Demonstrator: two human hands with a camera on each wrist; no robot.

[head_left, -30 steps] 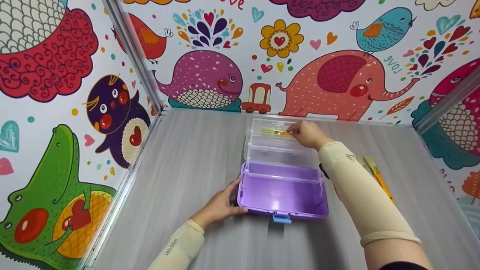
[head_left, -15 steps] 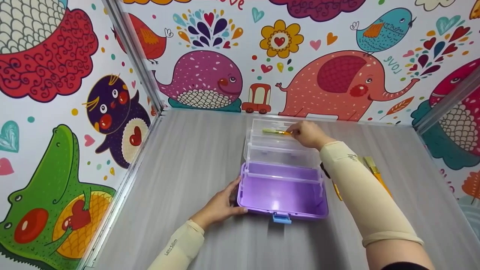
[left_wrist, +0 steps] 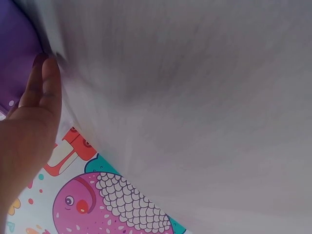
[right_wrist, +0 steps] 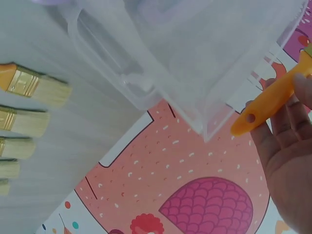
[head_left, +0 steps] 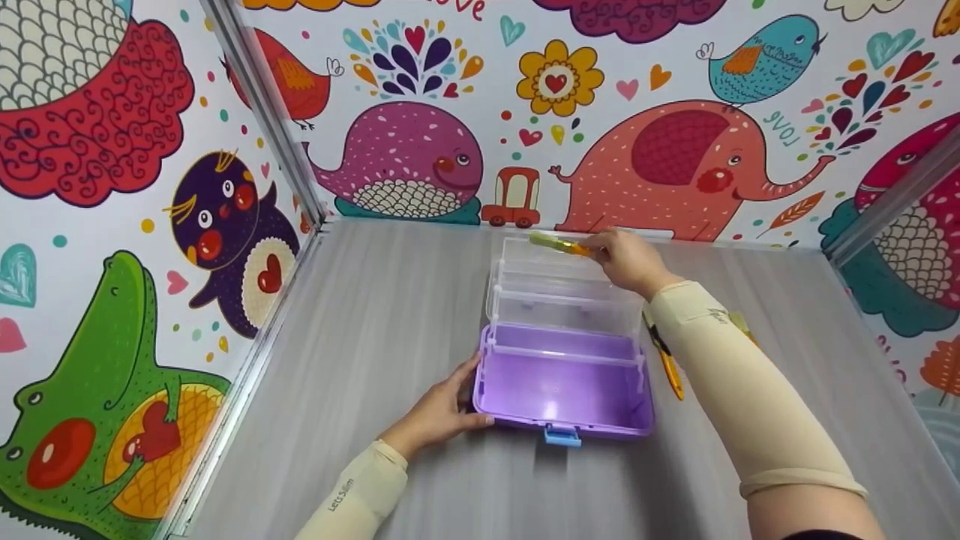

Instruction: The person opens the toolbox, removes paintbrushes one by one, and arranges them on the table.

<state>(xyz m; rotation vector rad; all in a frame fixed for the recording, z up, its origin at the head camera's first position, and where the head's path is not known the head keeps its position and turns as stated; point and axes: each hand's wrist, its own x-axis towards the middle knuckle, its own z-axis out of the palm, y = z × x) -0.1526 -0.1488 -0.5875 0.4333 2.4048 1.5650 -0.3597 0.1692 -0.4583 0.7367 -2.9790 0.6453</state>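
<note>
My right hand (head_left: 634, 259) grips a paintbrush (head_left: 571, 247) by its orange handle, over the far clear tray of the storage box. In the right wrist view, the fingers and thumb lie round the brush handle (right_wrist: 268, 107), beside a corner of the clear tray (right_wrist: 195, 97). The purple storage box (head_left: 562, 427) stands with its clear trays (head_left: 562, 307) folded out toward the back wall. My left hand (head_left: 439, 412) rests against the box's left side, thumb at the front corner. The left wrist view has its straight fingers (left_wrist: 41, 87) touching the purple wall (left_wrist: 14, 53).
Several paintbrushes lie on the grey table right of the box, partly hidden by my right forearm; one brush (head_left: 670, 367) shows beside the box. In the right wrist view their pale bristles (right_wrist: 53, 92) line up. A blue latch (head_left: 562, 436) sticks out in front. Patterned walls (head_left: 405, 161) enclose the table.
My right hand has risen and shifted slightly right, lifting the paintbrush off the far clear tray, its bristle end now tilted up. The left hand and box stay in place.
</note>
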